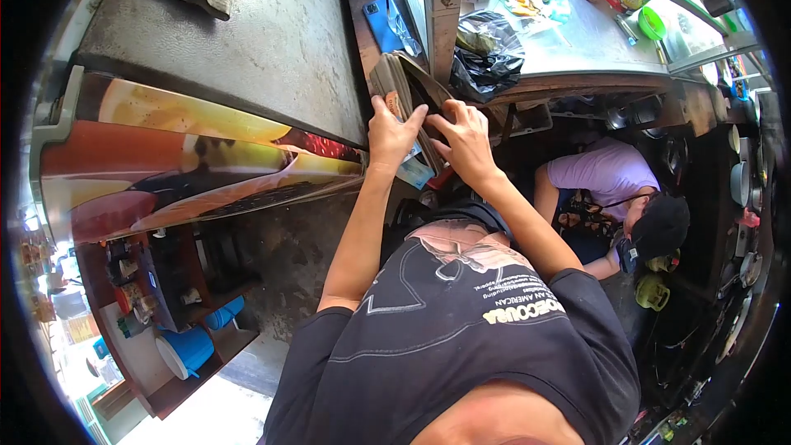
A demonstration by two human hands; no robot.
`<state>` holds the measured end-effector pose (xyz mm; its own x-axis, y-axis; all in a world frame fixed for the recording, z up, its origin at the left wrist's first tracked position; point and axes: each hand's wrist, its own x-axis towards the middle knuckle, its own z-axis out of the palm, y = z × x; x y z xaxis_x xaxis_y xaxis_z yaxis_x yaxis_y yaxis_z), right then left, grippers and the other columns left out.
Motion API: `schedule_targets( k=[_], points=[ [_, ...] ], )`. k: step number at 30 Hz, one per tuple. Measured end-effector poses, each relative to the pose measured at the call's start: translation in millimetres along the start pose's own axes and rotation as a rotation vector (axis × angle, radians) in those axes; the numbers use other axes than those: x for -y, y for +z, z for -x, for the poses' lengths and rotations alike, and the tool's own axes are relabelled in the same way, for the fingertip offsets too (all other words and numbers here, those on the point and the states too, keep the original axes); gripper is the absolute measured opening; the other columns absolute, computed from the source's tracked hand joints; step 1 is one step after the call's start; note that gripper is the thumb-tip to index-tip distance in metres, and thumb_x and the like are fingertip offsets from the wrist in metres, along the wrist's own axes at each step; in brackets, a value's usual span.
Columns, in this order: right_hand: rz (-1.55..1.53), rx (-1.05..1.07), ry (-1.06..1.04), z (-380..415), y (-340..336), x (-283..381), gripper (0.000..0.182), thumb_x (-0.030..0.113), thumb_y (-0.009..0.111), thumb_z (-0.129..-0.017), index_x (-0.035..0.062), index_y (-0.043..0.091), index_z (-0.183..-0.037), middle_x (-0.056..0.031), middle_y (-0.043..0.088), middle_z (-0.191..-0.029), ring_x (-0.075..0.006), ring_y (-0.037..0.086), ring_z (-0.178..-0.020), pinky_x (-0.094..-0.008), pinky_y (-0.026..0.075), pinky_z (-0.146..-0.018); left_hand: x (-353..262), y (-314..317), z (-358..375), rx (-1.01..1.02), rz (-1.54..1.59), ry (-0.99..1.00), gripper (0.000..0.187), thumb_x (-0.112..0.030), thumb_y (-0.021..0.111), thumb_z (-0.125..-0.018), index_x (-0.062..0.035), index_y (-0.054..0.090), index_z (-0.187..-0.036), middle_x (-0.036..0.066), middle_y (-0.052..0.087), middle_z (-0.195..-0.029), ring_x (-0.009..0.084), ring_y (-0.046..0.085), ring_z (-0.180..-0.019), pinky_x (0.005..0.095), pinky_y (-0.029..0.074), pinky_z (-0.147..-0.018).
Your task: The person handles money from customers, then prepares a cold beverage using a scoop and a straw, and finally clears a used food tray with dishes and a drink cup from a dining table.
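Wallet (408,82), brown, sits at the counter (577,41) edge beside the chest freezer (272,41); left hand (391,133) grips its side, right hand (465,136) fingers spread its folds

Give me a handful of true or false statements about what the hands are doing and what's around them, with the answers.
1. Both hands are on a stack of flat folded items wedged beside the freezer. True: the left hand and right hand grip the stack.
2. A blue phone lies on the ledge behind the stack. True: the phone is there.
3. The second person wears a red shirt. False: the crouching person wears a light purple shirt and a dark cap.
4. A black plastic bag sits on the metal counter. True: the bag rests near the edge of the counter.
5. The right hand holds a green bowl. False: the green bowl sits on the counter, untouched.
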<state>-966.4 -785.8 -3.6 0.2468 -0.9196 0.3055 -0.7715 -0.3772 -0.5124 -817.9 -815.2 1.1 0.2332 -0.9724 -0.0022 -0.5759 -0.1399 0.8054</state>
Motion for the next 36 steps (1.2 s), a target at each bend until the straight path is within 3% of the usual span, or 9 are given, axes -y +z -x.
schedule_targets(
  k=[1,4,5,9,11,20,22,27,36],
  points=[
    [0.014,0.051,0.008,3,5,-4,0.04,0.015,0.076,-0.063,0.0162,0.063,-0.1,-0.007,0.048,-0.109,-0.0262,0.046,-0.105,-0.0407,0.037,-0.087,-1,2,-1,0.04,-0.056,-0.074,0.043,-0.019,0.067,-0.072,0.0016,0.043,-0.102,0.025,0.062,-0.081,0.0389,0.064,-0.077,0.0433,0.048,-0.07],
    [0.08,0.067,0.024,7,19,-19,0.037,0.014,0.076,-0.061,0.0148,0.064,-0.095,-0.0054,0.048,-0.104,-0.0247,0.045,-0.103,-0.04,0.035,-0.086,5,3,-4,0.034,-0.135,-0.032,0.04,-0.016,0.065,-0.071,0.0019,0.044,-0.099,0.024,0.062,-0.081,0.0393,0.063,-0.074,0.0421,0.048,-0.07],
    [0.078,0.047,0.026,5,20,-19,0.038,0.012,0.076,-0.059,0.0144,0.064,-0.096,-0.005,0.048,-0.102,-0.0248,0.046,-0.101,-0.0397,0.035,-0.086,9,-1,-6,0.06,-0.106,-0.035,0.041,-0.014,0.063,-0.069,0.0016,0.041,-0.101,0.029,0.061,-0.078,0.0466,0.06,-0.079,0.0504,0.048,-0.073],
    [0.21,0.013,0.033,-5,25,-8,0.024,0.015,0.069,-0.064,0.0128,0.064,-0.088,-0.0043,0.05,-0.094,-0.0233,0.046,-0.096,-0.0379,0.032,-0.084,37,-15,-21,0.073,0.106,0.0,0.032,-0.015,0.067,-0.069,0.0025,0.054,-0.092,0.018,0.062,-0.074,0.029,0.063,-0.067,0.0338,0.049,-0.065],
    [0.28,0.005,0.032,-13,27,6,0.015,0.018,0.064,-0.068,0.0114,0.063,-0.082,-0.0059,0.051,-0.091,-0.023,0.046,-0.095,-0.0375,0.032,-0.081,37,-14,-22,0.062,0.244,-0.007,0.033,-0.017,0.069,-0.069,0.0016,0.054,-0.091,0.017,0.063,-0.074,0.0279,0.062,-0.067,0.0331,0.049,-0.066],
    [0.367,0.145,0.075,-26,39,20,0.046,0.04,0.075,-0.065,0.0081,0.059,-0.095,-0.0065,0.052,-0.096,-0.0224,0.044,-0.1,-0.0369,0.029,-0.088,23,-21,-20,0.013,-0.052,-0.05,0.03,-0.017,0.064,-0.066,0.0055,0.055,-0.084,0.022,0.063,-0.075,0.0378,0.063,-0.075,0.0411,0.049,-0.07],
    [0.396,0.127,0.072,-31,41,15,0.047,0.04,0.075,-0.065,0.008,0.06,-0.095,-0.0062,0.052,-0.096,-0.0221,0.044,-0.1,-0.0369,0.029,-0.087,48,-23,-29,0.055,0.178,-0.079,0.026,-0.014,0.064,-0.066,0.0055,0.057,-0.082,0.015,0.062,-0.068,0.0253,0.06,-0.063,0.0356,0.048,-0.065],
    [0.302,0.088,0.049,-43,46,1,0.014,0.025,0.065,-0.074,0.012,0.067,-0.08,-0.0027,0.058,-0.088,-0.021,0.046,-0.099,-0.0391,0.029,-0.083,53,-30,-32,0.089,0.33,-0.188,0.026,-0.011,0.063,-0.067,0.0053,0.059,-0.087,0.008,0.063,-0.073,0.0151,0.057,-0.064,0.0316,0.047,-0.063],
    [0.053,-0.1,0.03,-42,48,-8,0.01,0.016,0.057,-0.079,0.0121,0.066,-0.081,-0.0038,0.061,-0.086,-0.0222,0.051,-0.092,-0.0411,0.029,-0.083,46,-31,-29,0.079,0.362,-0.202,0.017,-0.006,0.06,-0.07,0.0037,0.059,-0.084,0.004,0.058,-0.07,0.0107,0.051,-0.06,0.0255,0.042,-0.056]
  ],
)
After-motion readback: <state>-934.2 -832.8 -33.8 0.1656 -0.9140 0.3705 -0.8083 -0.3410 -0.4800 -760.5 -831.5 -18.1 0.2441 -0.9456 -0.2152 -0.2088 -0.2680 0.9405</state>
